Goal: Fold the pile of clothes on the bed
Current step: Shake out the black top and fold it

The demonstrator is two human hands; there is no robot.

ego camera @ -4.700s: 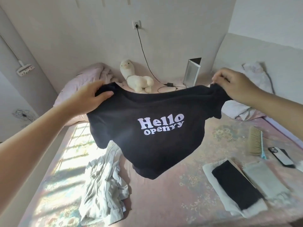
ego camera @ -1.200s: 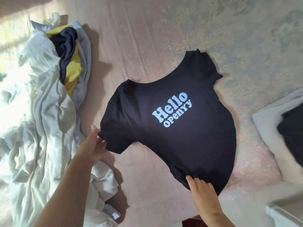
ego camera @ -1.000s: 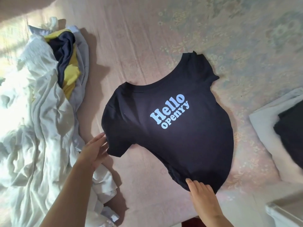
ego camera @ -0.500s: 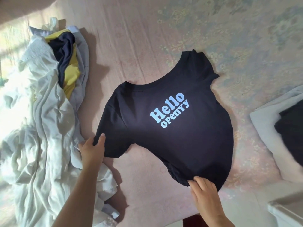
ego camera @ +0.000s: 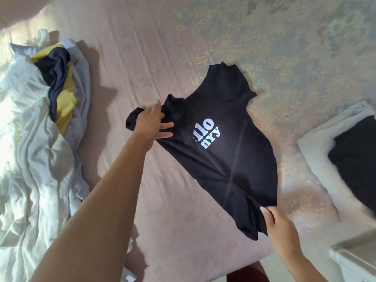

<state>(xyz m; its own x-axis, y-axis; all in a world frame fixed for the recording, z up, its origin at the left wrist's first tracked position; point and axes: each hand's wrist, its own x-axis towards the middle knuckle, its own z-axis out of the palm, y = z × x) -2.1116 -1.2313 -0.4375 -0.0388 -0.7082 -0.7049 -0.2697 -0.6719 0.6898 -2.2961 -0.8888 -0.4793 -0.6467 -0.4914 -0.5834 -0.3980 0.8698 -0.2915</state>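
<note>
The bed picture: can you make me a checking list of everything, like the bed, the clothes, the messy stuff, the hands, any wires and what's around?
Surface: pink flowered bedsheet, wrinkled, sunlit at left.
Job's things: black T-shirt lying on the sheet, left side folded over, hiding part of the white lettering; unfolded clothes pile at left, white, grey, yellow and navy.
Clutter: folded stack at right, a black piece on a white one.
Hands: left hand holds the folded-over sleeve on the shirt; right hand pinches the hem.
Cables: nothing seen.
Surroundings: pale box edge at lower right.
</note>
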